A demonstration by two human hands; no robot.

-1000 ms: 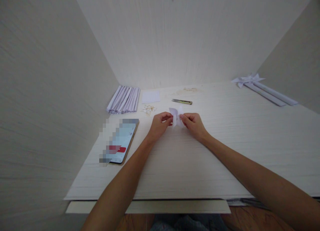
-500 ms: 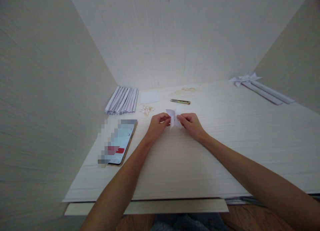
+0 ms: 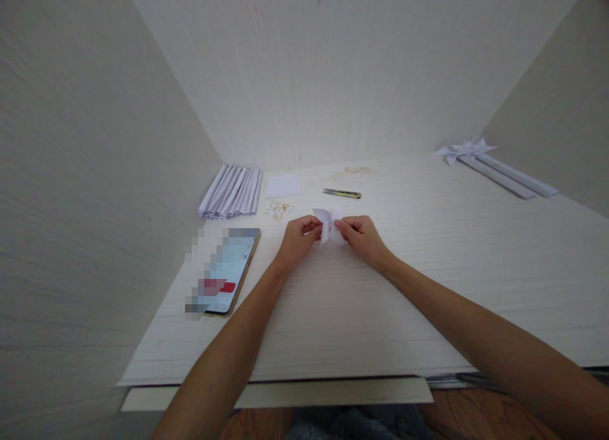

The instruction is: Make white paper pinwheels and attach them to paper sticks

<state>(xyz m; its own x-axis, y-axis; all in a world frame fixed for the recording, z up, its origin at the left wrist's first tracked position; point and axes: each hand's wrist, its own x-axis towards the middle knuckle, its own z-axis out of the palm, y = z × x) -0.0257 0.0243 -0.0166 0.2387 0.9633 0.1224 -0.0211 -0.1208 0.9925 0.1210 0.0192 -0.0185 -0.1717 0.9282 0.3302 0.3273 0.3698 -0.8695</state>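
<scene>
A small white paper pinwheel [image 3: 327, 224] with curled blades is held up between my two hands, over the middle of the table. My left hand [image 3: 301, 236] pinches it from the left, fingers closed on its edge. From the other side my right hand [image 3: 360, 235] grips it, thumb pressed near its centre. Just beyond the hands lies a pair of thread snips [image 3: 342, 193]. A little pile of small pale pieces [image 3: 279, 209], too small to make out, is to the left of them.
Rolled white paper tubes [image 3: 231, 191] lie side by side at the back left, near a stack of white paper [image 3: 283, 186]. A phone [image 3: 228, 272] rests at the left. Finished-looking paper pinwheels [image 3: 466, 149] on paper sticks [image 3: 509, 175] lie at the back right. Walls enclose the table [image 3: 361, 326].
The pinwheel has turned slightly in my fingers, and its blades sit at a different angle. Both hands keep their hold in nearly the same place.
</scene>
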